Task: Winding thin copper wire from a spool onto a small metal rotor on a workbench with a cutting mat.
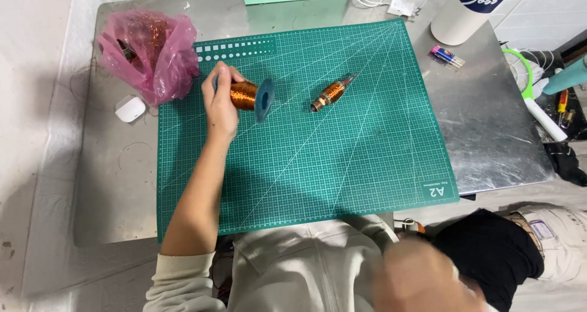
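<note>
Head | left hand (219, 104) fingers grip copper-wound blue-flanged spool (247, 96) | right hand (422, 281) blurred, fingers unclear

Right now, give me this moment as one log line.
left hand: holds blue spool of copper wire over green cutting mat | right hand: blurred, near body, empty or not unclear | copper coil: lying on mat, untouched

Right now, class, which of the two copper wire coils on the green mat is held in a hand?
The coil on the blue spool, gripped by the left hand. The other, a tapered coil, lies alone mid-mat, untouched.
</note>
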